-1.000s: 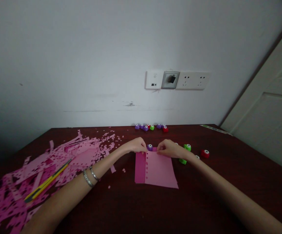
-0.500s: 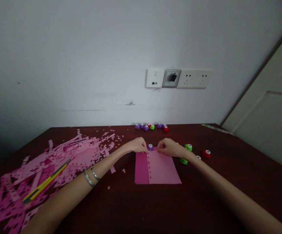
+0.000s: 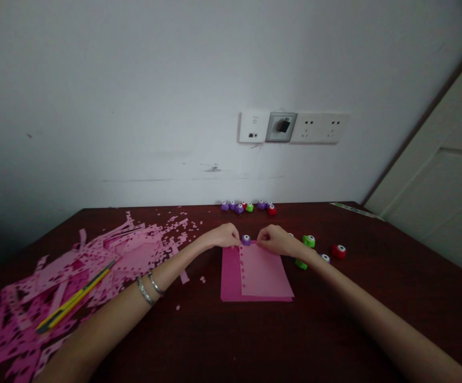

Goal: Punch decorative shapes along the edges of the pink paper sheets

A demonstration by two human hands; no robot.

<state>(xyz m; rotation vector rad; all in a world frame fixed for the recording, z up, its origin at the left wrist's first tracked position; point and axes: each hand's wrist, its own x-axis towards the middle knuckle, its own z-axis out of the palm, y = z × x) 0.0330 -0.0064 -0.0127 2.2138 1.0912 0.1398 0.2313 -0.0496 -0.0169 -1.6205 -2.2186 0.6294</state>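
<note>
A light pink paper sheet (image 3: 265, 274) lies over a magenta paper sheet (image 3: 231, 276), which shows as a strip along the left and bottom. Small punched holes run down the light sheet's left edge, the darker pink showing through. My left hand (image 3: 226, 235) is closed in a pinch at the light sheet's top left corner. At its top edge, my right hand (image 3: 277, 240) pinches the same sheet, the fingertips partly hidden. Between both hands, a purple craft punch (image 3: 246, 240) stands against the sheets' top edge.
Pink paper scraps (image 3: 63, 282) are heaped at the left, with a yellow utility knife (image 3: 75, 300) on them. Green punches (image 3: 308, 241) and a red punch (image 3: 338, 251) sit right of my right hand. Several more punches (image 3: 239, 208) line the wall, and a ruler-like strip (image 3: 356, 210) lies back right.
The light pink sheet has slid away from me and slightly left, so a strip of the magenta sheet now shows along the bottom. Both hands have shifted slightly away with it.
</note>
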